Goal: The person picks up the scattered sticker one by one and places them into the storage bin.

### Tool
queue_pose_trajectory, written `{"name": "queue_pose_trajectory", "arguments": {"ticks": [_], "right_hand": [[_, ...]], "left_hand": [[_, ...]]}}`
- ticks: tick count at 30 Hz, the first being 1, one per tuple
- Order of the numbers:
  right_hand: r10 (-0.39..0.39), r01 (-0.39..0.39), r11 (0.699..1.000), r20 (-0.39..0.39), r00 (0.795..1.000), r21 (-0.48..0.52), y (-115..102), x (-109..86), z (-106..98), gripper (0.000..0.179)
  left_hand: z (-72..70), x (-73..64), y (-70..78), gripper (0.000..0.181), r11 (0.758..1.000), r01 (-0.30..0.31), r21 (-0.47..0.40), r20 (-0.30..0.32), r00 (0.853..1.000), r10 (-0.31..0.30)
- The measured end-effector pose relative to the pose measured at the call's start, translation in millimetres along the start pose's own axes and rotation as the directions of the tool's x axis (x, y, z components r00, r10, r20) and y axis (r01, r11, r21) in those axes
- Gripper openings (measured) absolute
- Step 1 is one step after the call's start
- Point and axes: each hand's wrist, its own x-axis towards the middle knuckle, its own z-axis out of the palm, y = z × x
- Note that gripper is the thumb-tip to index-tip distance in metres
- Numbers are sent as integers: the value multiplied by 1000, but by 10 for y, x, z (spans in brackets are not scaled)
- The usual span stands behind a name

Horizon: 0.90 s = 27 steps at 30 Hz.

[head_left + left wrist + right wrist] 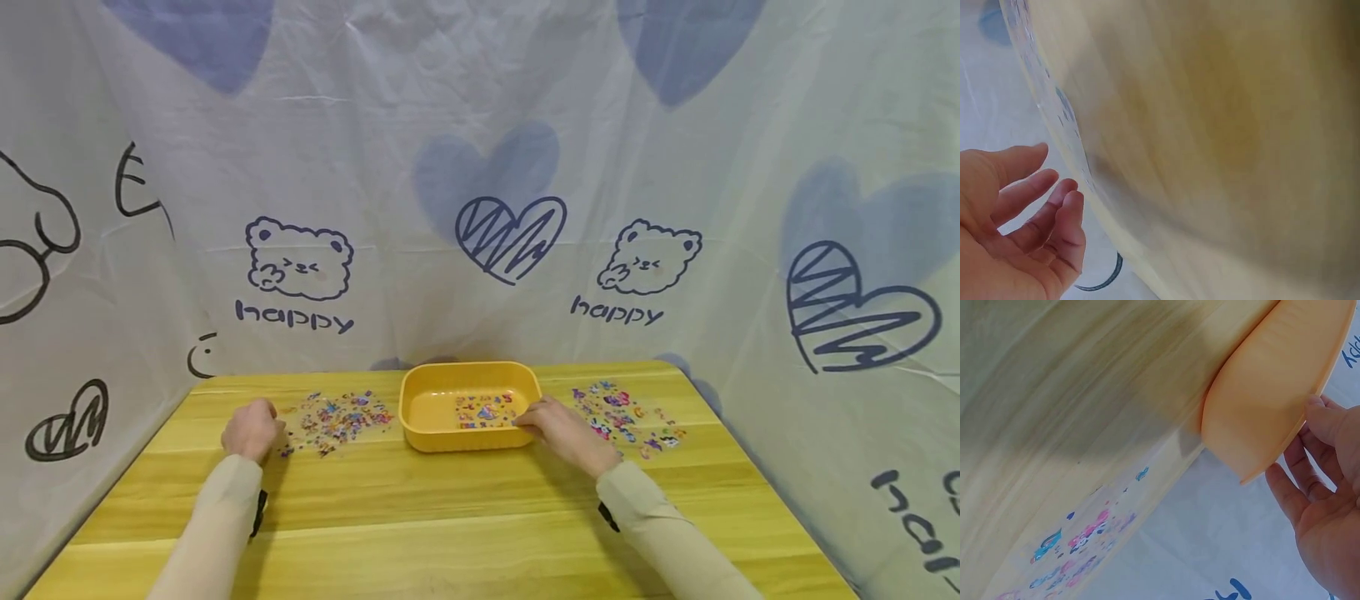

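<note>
A yellow plastic tray (471, 440) sits at the back middle of the table, with small colourful stickers (486, 412) on its floor. My right hand (566, 432) is at the tray's right rim. In the right wrist view, the thumb (1317, 415) overlaps the rim while the other fingertips go behind it. My left hand (253, 429) is beside the left spread of stickers (341, 421). Its fingers are loosely bent and nothing shows between them in the left wrist view. Another spread of stickers (622, 417) lies to the right of the tray.
The yellow wood-grain table (420, 533) ends close behind the tray. A white curtain (405, 250) with hearts and bear drawings hangs along the back and both sides.
</note>
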Motion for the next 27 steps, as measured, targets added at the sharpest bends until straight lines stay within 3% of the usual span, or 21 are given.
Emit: {"name": "queue_pose_trajectory", "arguments": {"ticks": [15, 24, 27], "right_hand": [[-18, 18, 1000, -6, 1000, -19, 33, -14, -4, 17], [-12, 12, 1000, 3, 1000, -13, 16, 7, -1, 18], [-16, 16, 1000, -3, 1000, -9, -7, 13, -7, 17]], "left_hand": [[21, 180, -23, 32, 996, 10, 88, 127, 992, -21], [18, 158, -95, 32, 995, -40, 89, 141, 990, 27], [2, 133, -115, 30, 997, -30, 67, 150, 988, 19]]}}
